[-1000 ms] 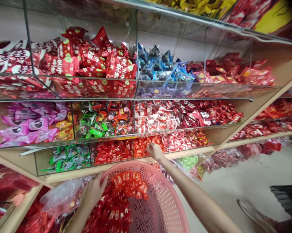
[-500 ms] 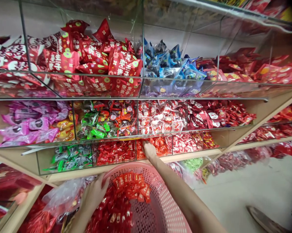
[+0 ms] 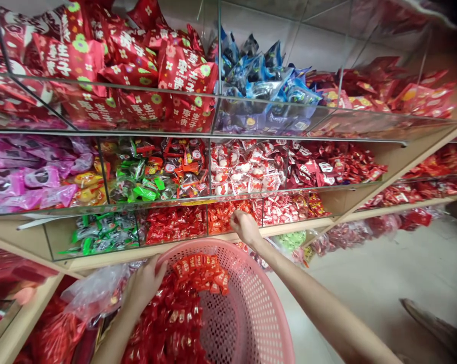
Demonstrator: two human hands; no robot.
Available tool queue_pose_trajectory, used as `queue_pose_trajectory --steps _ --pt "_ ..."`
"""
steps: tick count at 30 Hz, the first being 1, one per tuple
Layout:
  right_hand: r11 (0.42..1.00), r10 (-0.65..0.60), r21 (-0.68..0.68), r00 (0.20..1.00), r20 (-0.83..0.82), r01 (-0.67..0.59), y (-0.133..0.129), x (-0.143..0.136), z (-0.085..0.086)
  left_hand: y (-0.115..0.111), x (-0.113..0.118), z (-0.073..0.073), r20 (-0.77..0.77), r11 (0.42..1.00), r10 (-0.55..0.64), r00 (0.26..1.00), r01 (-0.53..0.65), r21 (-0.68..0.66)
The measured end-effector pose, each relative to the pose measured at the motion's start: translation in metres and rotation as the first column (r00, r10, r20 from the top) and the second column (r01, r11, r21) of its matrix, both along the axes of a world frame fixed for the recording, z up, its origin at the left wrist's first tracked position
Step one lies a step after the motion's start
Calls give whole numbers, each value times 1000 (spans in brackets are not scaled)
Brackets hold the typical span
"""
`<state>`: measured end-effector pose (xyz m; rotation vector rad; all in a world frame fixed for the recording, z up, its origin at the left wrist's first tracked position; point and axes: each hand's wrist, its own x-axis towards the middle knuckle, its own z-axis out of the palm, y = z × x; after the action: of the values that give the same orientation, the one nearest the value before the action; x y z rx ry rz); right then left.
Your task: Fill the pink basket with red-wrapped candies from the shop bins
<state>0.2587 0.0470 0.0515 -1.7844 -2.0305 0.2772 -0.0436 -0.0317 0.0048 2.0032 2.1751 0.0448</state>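
My left hand (image 3: 149,279) grips the left rim of a pink perforated plastic basket (image 3: 279,308), thumb on the inner side. Inside the basket, strips of orange-red wrapped candies (image 3: 202,270) lie at the back, with darker red wrapped candies (image 3: 167,321) along the left. My right hand (image 3: 247,228) is curled closed at the front of the lowest shelf's compartment of orange-red candies (image 3: 222,215), above the basket's far rim. What its fingers hold, if anything, is hidden.
Glass-fronted shelves hold red packets (image 3: 137,60), blue packets (image 3: 262,76), purple packets (image 3: 31,172) and green-wrapped candies (image 3: 102,235). A wooden shelf edge (image 3: 114,256) runs just behind the basket. Plastic bags (image 3: 95,293) sit at the lower left; pale floor (image 3: 349,283) shows at the right.
My right hand has drawn back from inside the candy compartment to its front and a little right. The view has tilted down slightly; my left hand stays on the basket's rim.
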Motion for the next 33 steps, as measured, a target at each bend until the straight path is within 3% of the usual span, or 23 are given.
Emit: queue_pose_trajectory --steps 3,6,9,12,17,23,33 --pt "998 65 26 985 -161 -61 -41 10 4 0 -1 -1 5 1000 -12 1000 12 17" --pt "992 111 -26 969 -223 -120 -83 12 -2 -1 -1 -1 1 1000 -18 1000 18 22" --pt "983 106 -132 982 -153 -127 -116 8 -20 -1 -1 0 3 999 -24 1000 23 29" --pt "968 115 -225 993 23 -107 -135 2 -37 -2 -2 -2 12 999 -24 1000 24 41" --pt "959 154 -273 950 270 -77 -136 -6 -46 -1 -2 -3 20 999 -14 1000 13 43" --pt "956 205 -280 884 419 -89 -120 -21 -47 -1 -2 -3 10 999 -24 1000 24 41" --pt "955 254 -264 833 492 -135 -113 -31 -77 0 -4 -7 18 999 -21 1000 20 39"
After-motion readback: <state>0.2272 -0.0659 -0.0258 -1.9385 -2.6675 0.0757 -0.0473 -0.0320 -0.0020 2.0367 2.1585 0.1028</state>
